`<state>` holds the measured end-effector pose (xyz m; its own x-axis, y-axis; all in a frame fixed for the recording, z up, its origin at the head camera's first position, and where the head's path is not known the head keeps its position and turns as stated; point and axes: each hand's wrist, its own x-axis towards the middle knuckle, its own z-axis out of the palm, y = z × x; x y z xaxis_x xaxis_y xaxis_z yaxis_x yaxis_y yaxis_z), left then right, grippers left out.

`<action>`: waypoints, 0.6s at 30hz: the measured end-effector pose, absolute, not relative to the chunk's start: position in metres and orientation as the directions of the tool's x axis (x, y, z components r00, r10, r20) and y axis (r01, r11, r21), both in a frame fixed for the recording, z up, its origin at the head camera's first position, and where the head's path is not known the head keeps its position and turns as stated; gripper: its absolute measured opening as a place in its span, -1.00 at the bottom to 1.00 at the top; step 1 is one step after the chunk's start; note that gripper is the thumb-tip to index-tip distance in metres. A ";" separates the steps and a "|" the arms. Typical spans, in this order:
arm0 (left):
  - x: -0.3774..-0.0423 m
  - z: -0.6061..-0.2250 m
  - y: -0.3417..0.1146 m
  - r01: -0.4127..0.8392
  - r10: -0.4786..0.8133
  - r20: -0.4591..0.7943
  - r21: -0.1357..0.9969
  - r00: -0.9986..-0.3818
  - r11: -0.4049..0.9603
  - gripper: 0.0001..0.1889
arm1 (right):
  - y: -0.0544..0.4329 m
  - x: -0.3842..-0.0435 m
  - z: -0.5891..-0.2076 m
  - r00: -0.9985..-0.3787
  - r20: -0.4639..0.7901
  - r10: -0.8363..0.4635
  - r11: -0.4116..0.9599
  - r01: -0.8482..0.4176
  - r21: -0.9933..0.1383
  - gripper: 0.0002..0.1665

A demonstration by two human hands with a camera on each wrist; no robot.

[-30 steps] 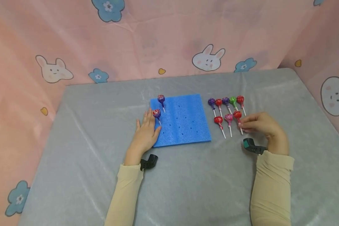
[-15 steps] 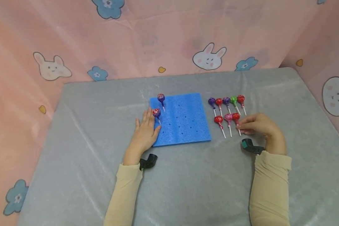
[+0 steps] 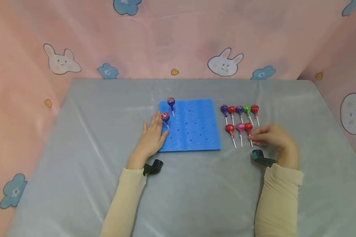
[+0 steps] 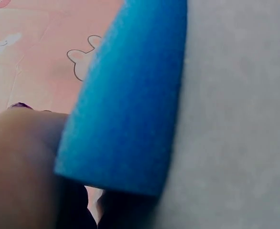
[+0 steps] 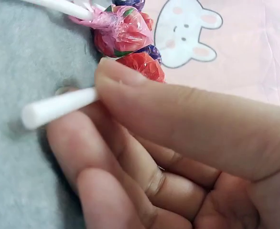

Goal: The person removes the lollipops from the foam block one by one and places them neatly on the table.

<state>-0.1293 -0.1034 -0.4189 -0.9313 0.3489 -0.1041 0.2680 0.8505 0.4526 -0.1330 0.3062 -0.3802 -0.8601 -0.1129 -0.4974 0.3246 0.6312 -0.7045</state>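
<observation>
My right hand (image 3: 273, 136) pinches a red-wrapped lollipop (image 3: 248, 127) between thumb and fingers. Its white stick (image 5: 59, 109) pokes out past the fingertips in the right wrist view. Right beside it lies a pink lollipop (image 3: 240, 127), then another red lollipop (image 3: 230, 128) to the left. With fingers straight, my left hand (image 3: 148, 140) rests along the left edge of a blue foam board (image 3: 192, 130) dotted with small holes. Two purple-and-red lollipops, a back one (image 3: 171, 102) and a nearer one (image 3: 165, 117), stand upright in the board's left side.
Behind the front lollipops lies a row of several more, among them a green lollipop (image 3: 247, 109) and a purple lollipop (image 3: 224, 109). A grey cloth (image 3: 201, 194) covers the table. A pink patterned curtain (image 3: 154, 42) hangs behind it.
The right hand has shifted a little left and nearer with the red lollipop, bringing it close beside the pink one. My left hand stays on the board. The head view has tilted slightly.
</observation>
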 end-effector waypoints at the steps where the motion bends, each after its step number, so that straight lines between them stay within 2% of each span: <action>1: -0.131 -0.417 -0.104 0.272 0.351 -0.101 0.449 -0.931 0.851 -0.33 | 0.306 -0.133 -0.378 -0.863 -0.492 -0.111 0.638 0.318 -0.701 -0.57; 5: -0.128 -0.420 -0.105 0.261 0.347 -0.138 0.424 -0.928 0.867 -0.32 | 0.305 -0.131 -0.381 -0.846 -0.522 -0.106 0.644 0.341 -0.685 -0.61; 11: -0.123 -0.426 -0.102 0.236 0.327 -0.136 0.450 -0.935 0.861 -0.32 | 0.310 -0.127 -0.392 -0.825 -0.553 -0.116 0.608 0.381 -0.696 -0.70; 18: -0.136 -0.415 -0.103 0.247 0.336 -0.136 0.438 -0.932 0.864 -0.31 | 0.319 -0.130 -0.386 -0.821 -0.558 -0.123 0.550 0.411 -0.727 -0.83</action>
<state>-0.1359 -0.1028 -0.4146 -0.9322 0.3356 -0.1357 0.2475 0.8644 0.4377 -0.1301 0.3189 -0.3856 -0.8209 -0.1227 -0.5577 0.4114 0.5502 -0.7267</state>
